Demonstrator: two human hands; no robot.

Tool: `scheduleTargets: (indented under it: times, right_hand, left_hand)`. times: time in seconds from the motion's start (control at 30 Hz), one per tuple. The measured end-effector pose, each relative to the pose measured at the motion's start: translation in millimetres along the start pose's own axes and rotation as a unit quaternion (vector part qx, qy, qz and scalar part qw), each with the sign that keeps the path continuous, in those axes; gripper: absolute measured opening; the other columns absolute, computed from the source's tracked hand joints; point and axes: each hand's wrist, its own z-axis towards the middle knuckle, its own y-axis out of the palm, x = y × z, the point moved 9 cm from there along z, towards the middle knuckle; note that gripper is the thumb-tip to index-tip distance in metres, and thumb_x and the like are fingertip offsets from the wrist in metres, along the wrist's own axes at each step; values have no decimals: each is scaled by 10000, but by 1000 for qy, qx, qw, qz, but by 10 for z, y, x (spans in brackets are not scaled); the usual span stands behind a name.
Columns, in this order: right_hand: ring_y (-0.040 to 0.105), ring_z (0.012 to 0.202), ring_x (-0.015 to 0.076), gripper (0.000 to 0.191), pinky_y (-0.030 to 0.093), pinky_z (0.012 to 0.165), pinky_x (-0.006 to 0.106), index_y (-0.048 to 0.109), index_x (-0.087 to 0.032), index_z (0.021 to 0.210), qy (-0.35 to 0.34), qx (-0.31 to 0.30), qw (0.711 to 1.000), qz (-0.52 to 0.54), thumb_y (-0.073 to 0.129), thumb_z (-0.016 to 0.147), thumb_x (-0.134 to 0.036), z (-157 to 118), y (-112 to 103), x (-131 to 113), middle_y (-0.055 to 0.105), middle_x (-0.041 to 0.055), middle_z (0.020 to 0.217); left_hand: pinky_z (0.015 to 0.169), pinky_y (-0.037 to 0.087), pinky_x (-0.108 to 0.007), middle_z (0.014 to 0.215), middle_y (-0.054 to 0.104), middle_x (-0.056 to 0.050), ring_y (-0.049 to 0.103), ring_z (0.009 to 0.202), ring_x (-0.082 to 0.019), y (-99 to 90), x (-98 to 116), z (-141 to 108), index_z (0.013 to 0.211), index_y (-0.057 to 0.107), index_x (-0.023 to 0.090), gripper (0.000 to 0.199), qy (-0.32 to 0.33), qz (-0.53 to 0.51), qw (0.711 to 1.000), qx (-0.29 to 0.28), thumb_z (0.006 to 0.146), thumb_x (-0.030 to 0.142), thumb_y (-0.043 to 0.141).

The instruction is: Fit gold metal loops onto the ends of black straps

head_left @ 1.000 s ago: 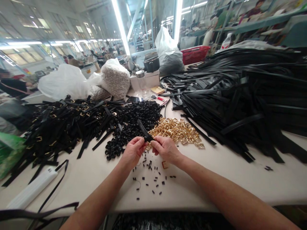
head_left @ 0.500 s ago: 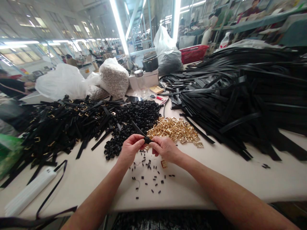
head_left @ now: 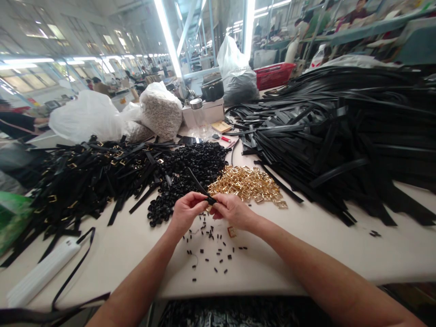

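A short black strap [head_left: 196, 180] is pinched between my two hands, its free end pointing up and to the left. My left hand [head_left: 187, 210] grips it from the left, and my right hand [head_left: 233, 211] closes on its lower end, fingertips nearly touching. Fingers cover that end, so any small part there is hidden. Just behind the hands lie a heap of black loops [head_left: 200, 159] and a pile of gold buckles [head_left: 248, 181]. One gold buckle [head_left: 232, 232] lies apart below my right hand, near small scattered black bits [head_left: 218, 253].
Straps with buckles [head_left: 95, 172] are heaped at left, long black straps [head_left: 327, 131] at right. Behind stand white bags [head_left: 161, 111], a glass jar [head_left: 197, 116] and a red basket [head_left: 274, 76]. A white power strip [head_left: 44, 270] lies front left. People sit in the background.
My right hand has shifted slightly left, closer to my left hand. The strap is still held between them, its lower end turned a little.
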Motion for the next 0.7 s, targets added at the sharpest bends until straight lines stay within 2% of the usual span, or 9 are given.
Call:
scheduleTargets:
  times: [0.1,0.23,0.33,0.4,0.47,0.53,0.63,0.7]
  right_hand:
    - [664,638,122,155,564,609,249,596,-150,874,10,2,1000,13,456,910,-206,4,12,35,649,21,741]
    - [672,694,136,131,549,630,239,615,-156,903,-21,-16,1000,-3,499,847,-131,-4,28,-56,668,17,773]
    - [661,656,140,103,524,582,226,631,-155,892,-24,-6,999,-27,545,845,-189,-10,-4,-94,666,11,724]
    - [650,613,129,159,525,566,226,634,-147,880,-4,9,1000,-16,523,880,-261,-6,-40,-64,668,19,707]
    - [645,598,120,209,540,572,230,632,-143,881,12,23,1000,13,503,895,-306,-2,-72,-35,677,30,727]
    - [641,587,114,217,545,572,228,625,-144,868,19,25,999,38,512,888,-327,-2,-87,-27,676,28,721]
    - [631,552,103,216,522,535,203,609,-147,826,23,4,999,49,516,882,-334,-13,-82,-49,663,17,676]
    - [632,545,98,206,506,514,189,603,-146,824,27,-20,998,46,514,882,-323,-26,-62,-73,668,19,677]
  left_hand:
    - [554,485,-222,650,670,-2,598,577,-113,50,-32,5,755,688,154,199,0,10,1000,-17,633,277,786]
    - [481,417,-195,600,633,10,528,510,-85,49,-51,10,746,709,151,152,7,50,999,-12,653,257,765]
    - [488,412,-192,612,630,10,520,523,-83,80,-34,-4,761,722,156,125,15,60,998,-24,664,231,748]
    - [528,440,-197,643,643,3,539,559,-89,117,-18,-17,793,729,156,142,19,55,998,-40,677,238,744]
    - [560,460,-199,656,649,-4,553,576,-89,138,-38,-23,822,722,149,175,0,35,998,-54,699,272,742]
    - [548,455,-189,643,640,0,555,557,-81,97,-77,-11,806,692,143,206,-30,-13,999,-41,709,318,744]
    - [501,423,-159,677,639,9,552,529,-60,-15,-119,27,811,649,147,266,-64,-96,993,-1,687,352,764]
    - [486,406,-145,724,651,2,551,528,-50,-41,-138,50,890,656,148,322,-81,-120,989,-6,667,343,781]
